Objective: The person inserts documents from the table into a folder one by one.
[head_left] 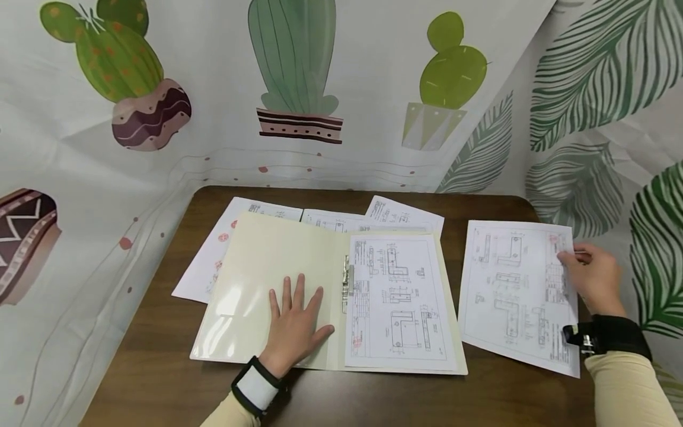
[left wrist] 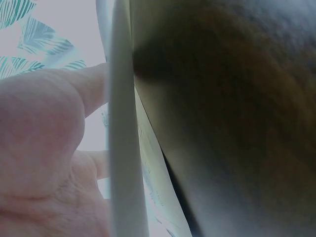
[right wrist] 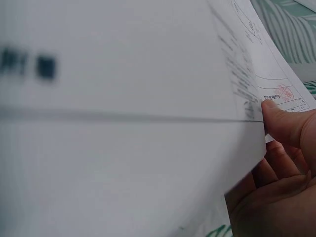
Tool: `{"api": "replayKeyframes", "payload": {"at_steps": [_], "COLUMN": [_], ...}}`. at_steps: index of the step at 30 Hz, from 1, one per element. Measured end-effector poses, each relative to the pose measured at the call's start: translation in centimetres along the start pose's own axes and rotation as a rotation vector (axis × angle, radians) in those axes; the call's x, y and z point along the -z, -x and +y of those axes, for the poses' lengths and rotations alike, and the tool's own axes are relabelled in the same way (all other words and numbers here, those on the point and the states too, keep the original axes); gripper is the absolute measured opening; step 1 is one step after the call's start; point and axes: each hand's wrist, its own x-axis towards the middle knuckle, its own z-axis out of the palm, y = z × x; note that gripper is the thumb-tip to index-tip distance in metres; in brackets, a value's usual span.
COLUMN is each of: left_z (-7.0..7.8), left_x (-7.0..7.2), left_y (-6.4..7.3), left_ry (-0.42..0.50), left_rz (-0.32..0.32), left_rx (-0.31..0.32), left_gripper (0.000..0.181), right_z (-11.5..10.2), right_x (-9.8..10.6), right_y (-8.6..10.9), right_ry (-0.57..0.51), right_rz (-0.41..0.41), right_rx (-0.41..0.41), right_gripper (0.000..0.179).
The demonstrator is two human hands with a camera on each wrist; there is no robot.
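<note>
A cream ring binder (head_left: 251, 261) lies open on the table, its metal clip (head_left: 345, 284) along the spine. A sheet with technical drawings (head_left: 400, 296) lies on its right side. My left hand (head_left: 293, 323) rests flat on the inside of the left cover, fingers spread; in the left wrist view the cover's edge (left wrist: 124, 148) hides part of this hand. To the right of the binder, my right hand (head_left: 597, 279) pinches the right edge of another drawing sheet (head_left: 496, 296). Thumb and fingers hold that paper in the right wrist view, where a red stamp (right wrist: 285, 93) shows.
Several more printed sheets (head_left: 200, 267) lie partly under and behind the binder on the brown wooden table (head_left: 160, 332). A curtain with cactus and leaf prints (head_left: 373, 77) hangs behind the table's far edge and along its right side.
</note>
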Motion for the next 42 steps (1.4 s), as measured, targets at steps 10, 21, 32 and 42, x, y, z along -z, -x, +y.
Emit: {"api": "replayKeyframes", "payload": {"at_steps": [10, 21, 32, 42], "left_z": [0.1, 0.1, 0.1, 0.0], "left_x": [0.3, 0.5, 0.4, 0.1], "left_y": [0.1, 0.2, 0.1, 0.0], "left_ry": [0.006, 0.015, 0.007, 0.016], "left_rz": [0.011, -0.001, 0.005, -0.009], "left_rx": [-0.005, -0.001, -0.004, 0.004], "left_gripper": [0.078, 0.078, 0.079, 0.081], "right_z": [-1.2, -3.9, -6.1, -7.3], "right_x": [1.3, 3.0, 4.5, 4.6], "right_y": [-0.2, 0.1, 0.2, 0.5], "right_ry": [-0.021, -0.072, -0.11, -0.2], "right_rz": [0.077, 0.235, 0.366, 0.355], "right_rx": [0.001, 0.011, 0.028, 0.055], "right_gripper": [0.047, 0.039, 0.038, 0.039]}}
